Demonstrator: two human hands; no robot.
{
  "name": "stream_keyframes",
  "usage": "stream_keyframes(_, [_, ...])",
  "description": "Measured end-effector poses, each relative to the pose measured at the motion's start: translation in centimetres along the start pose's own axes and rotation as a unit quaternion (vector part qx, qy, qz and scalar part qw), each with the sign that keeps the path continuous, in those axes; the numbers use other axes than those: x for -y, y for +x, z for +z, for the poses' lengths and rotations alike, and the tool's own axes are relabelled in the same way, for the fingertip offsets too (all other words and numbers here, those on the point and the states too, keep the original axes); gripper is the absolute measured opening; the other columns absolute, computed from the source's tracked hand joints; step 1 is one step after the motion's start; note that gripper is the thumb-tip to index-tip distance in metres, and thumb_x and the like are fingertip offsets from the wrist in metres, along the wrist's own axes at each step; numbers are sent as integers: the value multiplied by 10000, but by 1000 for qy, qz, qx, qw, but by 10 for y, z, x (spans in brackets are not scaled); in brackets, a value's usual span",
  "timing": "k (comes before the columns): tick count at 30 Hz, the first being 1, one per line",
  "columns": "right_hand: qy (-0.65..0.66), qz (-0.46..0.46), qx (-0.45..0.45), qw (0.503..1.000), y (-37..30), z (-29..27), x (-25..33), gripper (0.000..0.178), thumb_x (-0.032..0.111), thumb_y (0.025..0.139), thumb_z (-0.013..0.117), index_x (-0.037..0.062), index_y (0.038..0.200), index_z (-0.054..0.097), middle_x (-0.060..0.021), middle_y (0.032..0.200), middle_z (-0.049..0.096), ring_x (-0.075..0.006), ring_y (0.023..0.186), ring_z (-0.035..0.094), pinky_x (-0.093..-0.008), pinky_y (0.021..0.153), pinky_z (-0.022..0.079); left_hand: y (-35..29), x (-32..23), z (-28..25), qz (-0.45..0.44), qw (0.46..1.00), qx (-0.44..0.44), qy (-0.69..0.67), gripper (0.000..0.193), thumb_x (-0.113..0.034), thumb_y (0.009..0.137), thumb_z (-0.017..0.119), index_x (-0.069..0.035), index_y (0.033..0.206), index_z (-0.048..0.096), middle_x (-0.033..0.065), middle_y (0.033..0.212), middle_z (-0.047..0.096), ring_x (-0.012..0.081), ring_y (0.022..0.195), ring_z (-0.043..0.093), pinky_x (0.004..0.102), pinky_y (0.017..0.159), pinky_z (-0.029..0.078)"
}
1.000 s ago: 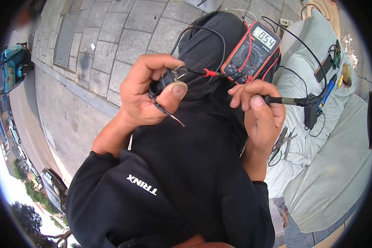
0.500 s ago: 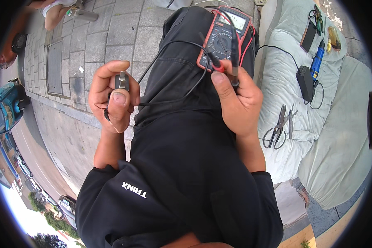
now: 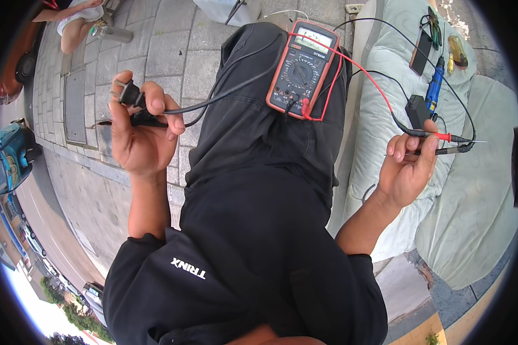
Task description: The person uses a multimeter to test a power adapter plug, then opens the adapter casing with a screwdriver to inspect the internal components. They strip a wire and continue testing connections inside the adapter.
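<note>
My left hand (image 3: 141, 138) is closed on a black plug (image 3: 131, 95) over the paving. A black cord (image 3: 213, 99) runs from that hand toward my leg. Part of what lies in the palm is hidden by the fingers. Away to the right, my right hand (image 3: 406, 172) grips a pair of test probes, one marked red (image 3: 443, 137) and one black (image 3: 452, 150), their tips pointing right above the pale green cushion (image 3: 380, 224). A red-and-grey multimeter (image 3: 285, 86) rests on my thigh, with the red and black leads plugged into its lower end.
On the cushion lie a blue tool (image 3: 435, 89), a black box (image 3: 415, 112), a dark flat case (image 3: 421, 53) and an amber-handled tool (image 3: 458, 52). A scissors handle (image 3: 367, 192) peeks out beside my right wrist. Upper left are a metal bottle (image 3: 112, 33) and another person's leg (image 3: 72, 34).
My right hand has carried the probes from beside the multimeter out over the cushion. My left hand has turned and risen slightly; the small dark block with a metal clip no longer shows.
</note>
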State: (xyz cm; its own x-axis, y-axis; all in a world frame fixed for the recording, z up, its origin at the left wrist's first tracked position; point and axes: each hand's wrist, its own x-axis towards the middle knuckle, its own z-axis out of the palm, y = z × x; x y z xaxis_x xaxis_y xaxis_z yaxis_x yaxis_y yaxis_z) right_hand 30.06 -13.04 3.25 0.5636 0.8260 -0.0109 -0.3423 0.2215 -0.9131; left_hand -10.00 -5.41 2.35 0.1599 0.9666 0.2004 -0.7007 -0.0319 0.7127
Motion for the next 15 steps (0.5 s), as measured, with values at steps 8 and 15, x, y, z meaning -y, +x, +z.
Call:
stream_keyframes(8, [45,98,0,994,8,5,-32,362,287,1151,532,-25,1315,615,-29,807,634,-155,657,577,-322,623,464,21,-14,-25,-50,973,-75,-212,403,-370,1182,395,-114,1453,544,85,1273,686,301,1112,730,363,719,454])
stream_keyframes(15, [-22,226,-12,974,-20,1,-54,339,251,1135,556,-39,1304,610,-64,828,673,-193,669,689,-304,559,561,19,-2,-32,-66,976,-91,-188,392,-345,1173,431,-96,1451,549,90,1329,688,286,1129,706,343,726,446])
